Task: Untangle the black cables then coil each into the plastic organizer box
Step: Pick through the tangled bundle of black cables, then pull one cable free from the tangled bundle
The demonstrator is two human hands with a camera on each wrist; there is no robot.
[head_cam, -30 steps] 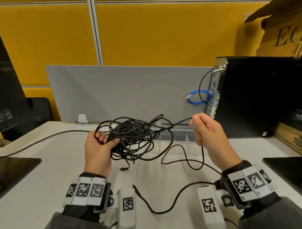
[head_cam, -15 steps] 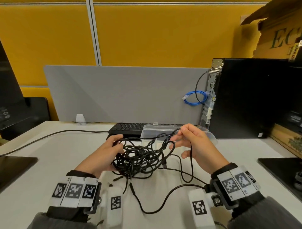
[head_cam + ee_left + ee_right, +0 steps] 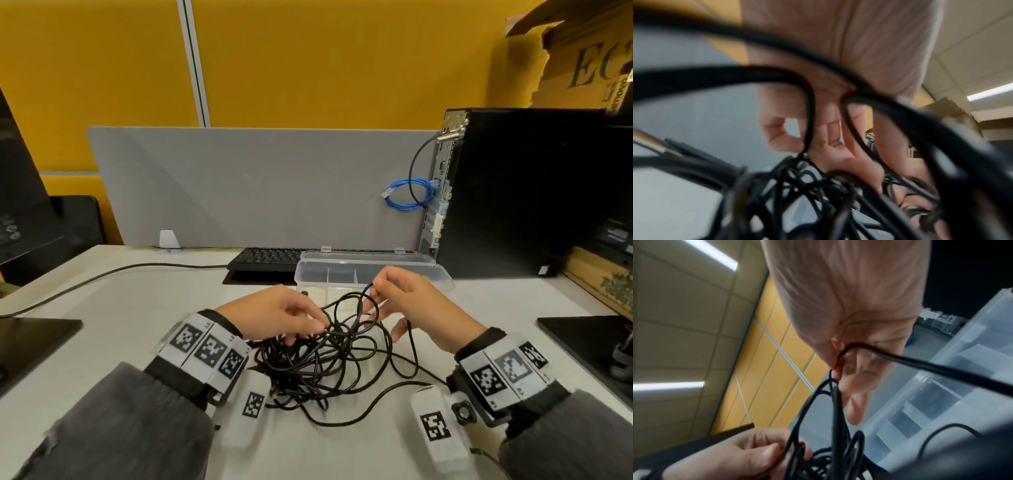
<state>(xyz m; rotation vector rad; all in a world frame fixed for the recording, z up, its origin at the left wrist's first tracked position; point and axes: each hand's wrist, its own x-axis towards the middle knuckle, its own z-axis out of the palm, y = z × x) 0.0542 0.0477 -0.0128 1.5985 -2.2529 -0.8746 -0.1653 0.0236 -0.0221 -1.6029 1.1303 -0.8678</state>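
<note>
Black cables (image 3: 315, 363) now sit as one knotted heap on the desk (image 3: 102, 342) just in front of the plastic organizer box (image 3: 373, 270), lowered from where they hung in the air a second ago, so picking apart begins in earnest with nothing coiled yet. Left hand (image 3: 277, 313) pinches strands at the heap's top while right hand (image 3: 411, 301) nips a single raised loop near the box. One box, two hands; the cable count I cannot tell.

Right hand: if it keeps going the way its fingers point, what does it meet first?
Probably the plastic organizer box: the right hand, pinching a black cable, points forward-left at the box's near wall. Depth is unclear.
</note>
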